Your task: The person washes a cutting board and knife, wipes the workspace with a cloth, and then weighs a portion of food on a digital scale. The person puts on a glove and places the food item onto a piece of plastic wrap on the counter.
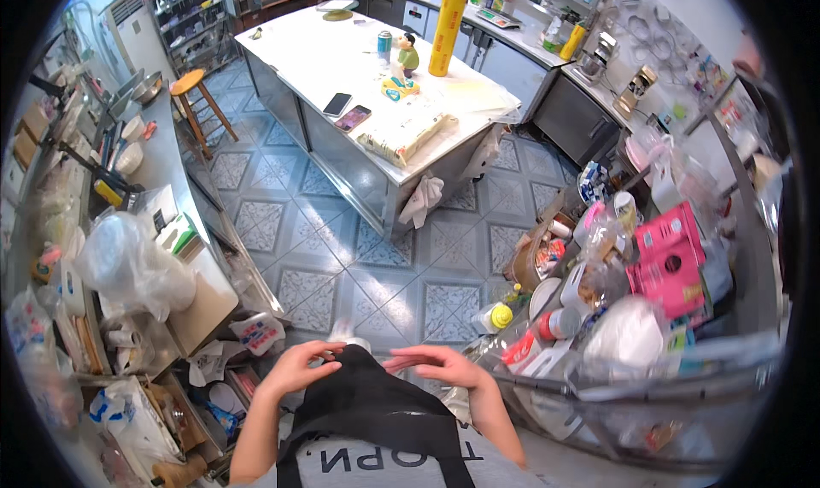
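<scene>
Both of my hands hover at waist height in front of the black apron (365,385). My left hand (306,366) has its thumb apart from curved fingers, with nothing seen in it. Across the apron, my right hand (439,365) is also bare, its fingers stretched inward and the thumb below them. The fingertips of the left are close to the apron's edge; whether they touch it I cannot tell. Ahead stands a white-topped worktable (307,39) bearing two smartphones (337,105), a soft plastic pack (407,138), a cartoon figurine (408,55) and a tall yellow roll (448,26).
Tiled floor (307,199) lies between me and the worktable. At left runs a metal counter (166,129) with a bagged bundle (131,263), and a wooden stool (204,110) beyond. To the right, a crowded rack holds pink packages (669,257) and a yellow-capped bottle (496,318).
</scene>
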Demonstrator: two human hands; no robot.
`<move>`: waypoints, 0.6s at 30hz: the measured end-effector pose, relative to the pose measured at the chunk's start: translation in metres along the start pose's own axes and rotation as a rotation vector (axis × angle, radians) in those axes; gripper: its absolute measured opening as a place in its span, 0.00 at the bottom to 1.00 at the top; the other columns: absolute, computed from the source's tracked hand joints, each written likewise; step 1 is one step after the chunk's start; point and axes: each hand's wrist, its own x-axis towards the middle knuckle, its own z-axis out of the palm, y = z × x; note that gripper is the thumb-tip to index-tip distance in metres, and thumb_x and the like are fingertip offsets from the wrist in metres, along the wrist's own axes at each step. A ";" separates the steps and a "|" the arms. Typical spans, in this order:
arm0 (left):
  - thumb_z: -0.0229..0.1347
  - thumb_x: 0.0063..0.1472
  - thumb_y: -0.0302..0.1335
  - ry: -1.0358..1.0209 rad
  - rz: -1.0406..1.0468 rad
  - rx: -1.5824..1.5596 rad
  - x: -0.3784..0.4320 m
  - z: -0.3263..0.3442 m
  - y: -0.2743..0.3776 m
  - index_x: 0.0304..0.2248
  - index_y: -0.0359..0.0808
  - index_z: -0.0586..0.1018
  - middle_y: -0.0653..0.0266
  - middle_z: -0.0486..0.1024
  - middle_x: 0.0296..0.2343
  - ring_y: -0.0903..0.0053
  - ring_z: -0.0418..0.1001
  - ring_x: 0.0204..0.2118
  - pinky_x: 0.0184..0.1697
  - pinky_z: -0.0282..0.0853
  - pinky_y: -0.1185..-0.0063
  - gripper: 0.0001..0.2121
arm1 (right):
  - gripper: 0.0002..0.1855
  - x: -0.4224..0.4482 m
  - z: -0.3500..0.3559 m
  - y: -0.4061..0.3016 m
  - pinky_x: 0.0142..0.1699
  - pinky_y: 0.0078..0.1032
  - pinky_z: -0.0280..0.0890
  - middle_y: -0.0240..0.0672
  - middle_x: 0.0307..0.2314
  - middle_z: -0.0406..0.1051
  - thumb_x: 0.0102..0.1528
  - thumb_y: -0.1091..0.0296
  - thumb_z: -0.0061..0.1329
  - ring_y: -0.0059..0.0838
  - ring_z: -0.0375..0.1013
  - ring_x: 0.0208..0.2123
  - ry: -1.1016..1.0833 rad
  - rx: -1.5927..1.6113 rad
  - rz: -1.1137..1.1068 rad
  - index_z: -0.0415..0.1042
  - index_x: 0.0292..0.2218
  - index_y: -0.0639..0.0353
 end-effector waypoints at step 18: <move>0.48 0.56 0.21 0.675 0.122 -0.158 0.446 -0.227 0.061 0.44 0.31 0.71 0.61 0.73 0.38 0.77 0.71 0.40 0.45 0.63 0.80 0.15 | 0.15 0.491 -0.512 -0.178 0.60 0.36 0.43 0.39 0.57 0.48 0.42 0.58 0.52 0.46 0.45 0.58 0.871 -1.404 -0.077 0.76 0.36 0.38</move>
